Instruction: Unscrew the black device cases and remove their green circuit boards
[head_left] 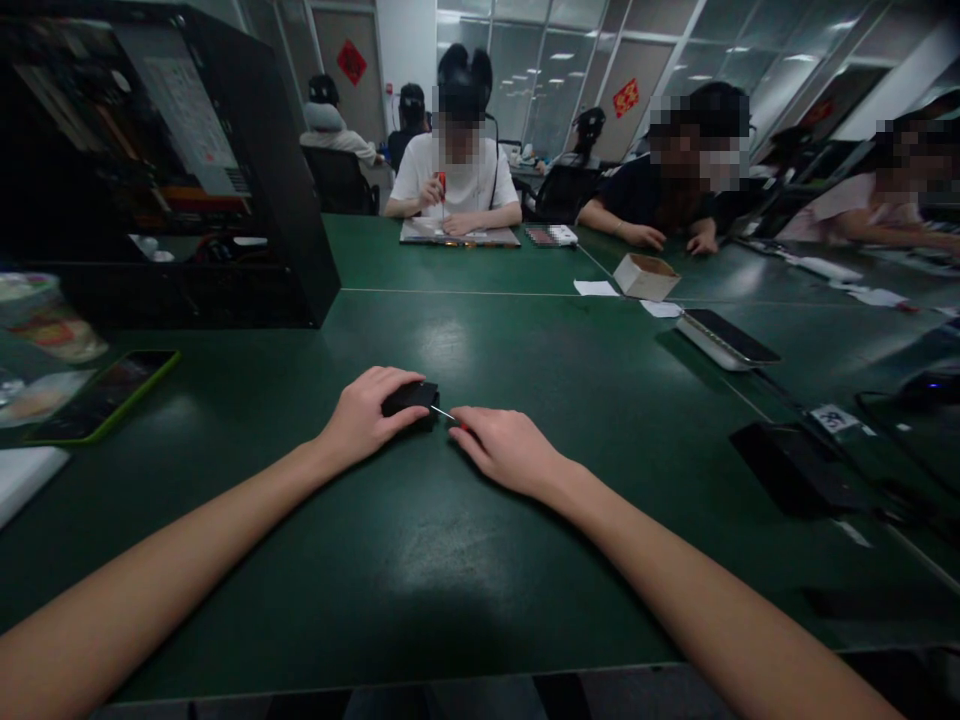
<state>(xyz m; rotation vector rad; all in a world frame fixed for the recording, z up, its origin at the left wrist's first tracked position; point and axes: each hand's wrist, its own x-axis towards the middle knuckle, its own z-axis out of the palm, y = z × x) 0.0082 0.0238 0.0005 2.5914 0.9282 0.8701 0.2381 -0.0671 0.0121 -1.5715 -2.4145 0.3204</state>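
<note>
My left hand (367,412) lies on the green table (420,560), its fingers closed over a small black box-like part (411,398). My right hand (504,447) rests just to its right, fingers closed around a thin screwdriver (448,415) with a red handle. The metal shaft pokes out toward the black part and touches its right end. Most of the handle is hidden inside my hand.
A black computer case (172,160) stands at the back left. A phone in a green case (101,395) lies left. To the right are a white device (724,340), a small cardboard box (646,276) and a black adapter (791,468). Other people sit working across the table.
</note>
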